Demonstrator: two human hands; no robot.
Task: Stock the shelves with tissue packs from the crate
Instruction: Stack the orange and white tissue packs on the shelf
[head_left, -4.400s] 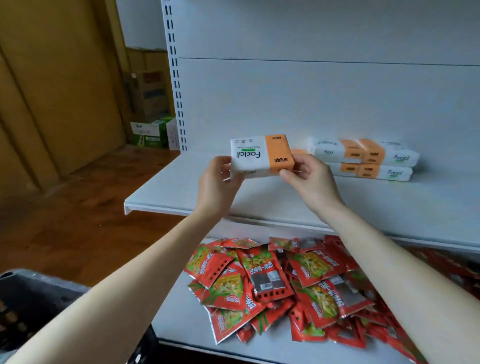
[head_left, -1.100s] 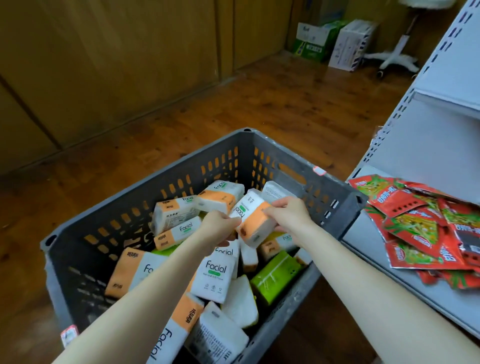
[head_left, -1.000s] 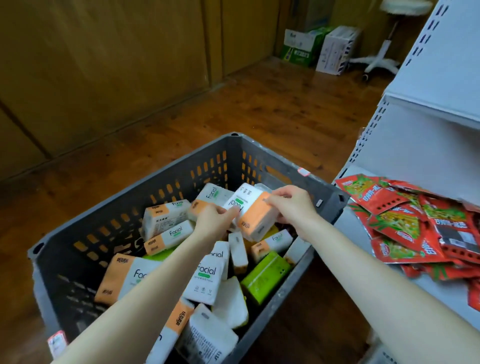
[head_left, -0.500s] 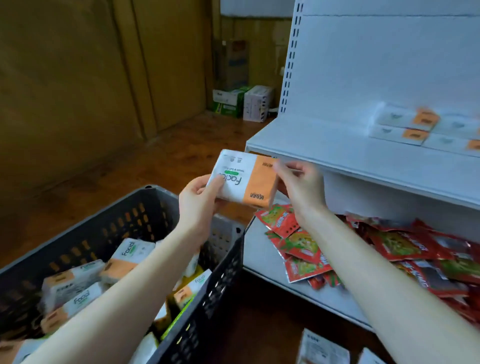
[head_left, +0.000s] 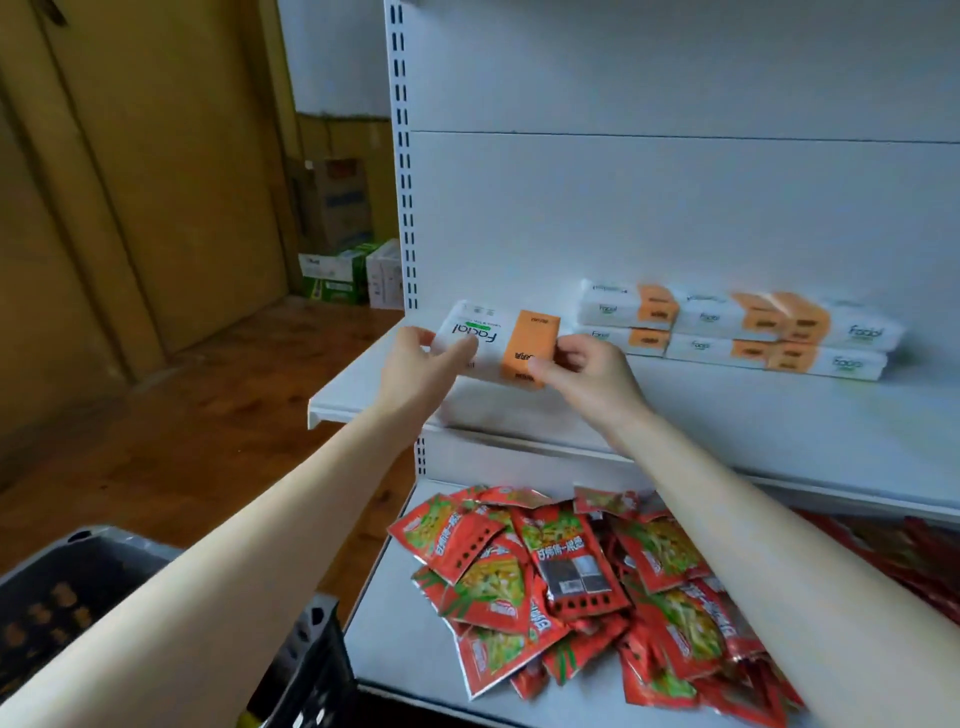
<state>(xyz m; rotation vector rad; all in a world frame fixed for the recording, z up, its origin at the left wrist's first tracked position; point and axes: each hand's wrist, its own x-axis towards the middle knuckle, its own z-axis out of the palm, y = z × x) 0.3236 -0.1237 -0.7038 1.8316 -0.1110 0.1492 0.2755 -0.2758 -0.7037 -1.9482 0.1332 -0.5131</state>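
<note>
Both hands, left hand and right hand, grip one tissue pack by its ends above the shelf; best set flush against the stacked packs near the back edge.

Only one view for me: head cam, looking forward and down along both forearms, close on white shelf, crate corner at bottom left

White upper shelf carries stacked tissue packs; lower shelf holds red snack packets.
</note>
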